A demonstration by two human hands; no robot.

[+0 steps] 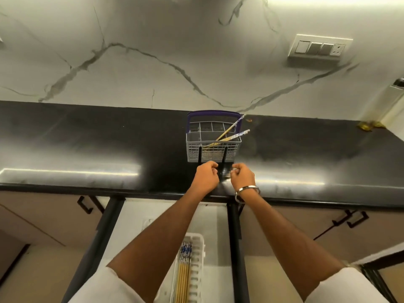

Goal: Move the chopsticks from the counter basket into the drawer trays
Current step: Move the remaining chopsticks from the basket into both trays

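Across the upper half of the view runs a white marble-look wall (pixel 153 51), and below it a long black counter (pixel 87 138) with a glossy front edge. Under the counter, an open drawer (pixel 135 215) is pulled out towards the person, between closed cabinet fronts with dark handles.

On the counter, close to the wall, stands the grey wire basket (pixel 213 143) with a purple handle. Two or so chopsticks in the basket (pixel 227 135) lean to the right, their patterned ends sticking out over the rim, so that part of the job is not done. Down in the drawer lies a white tray (pixel 197 265), and a neat row of chopsticks in the tray (pixel 184 272) rests lengthwise inside it, blue-marked ends away from the person. Judging from that, most of the transfer looks finished and only the last few pieces are left.

Just in front of the basket, both hands hover over the counter. The left hand (pixel 206 174) is curled, and a black stick rises from near it against the basket. The right hand (pixel 241 176), a metal bangle (pixel 247 192) on its wrist, is curled too, beside a second black stick. Whether either hand actually grips a stick I cannot tell.
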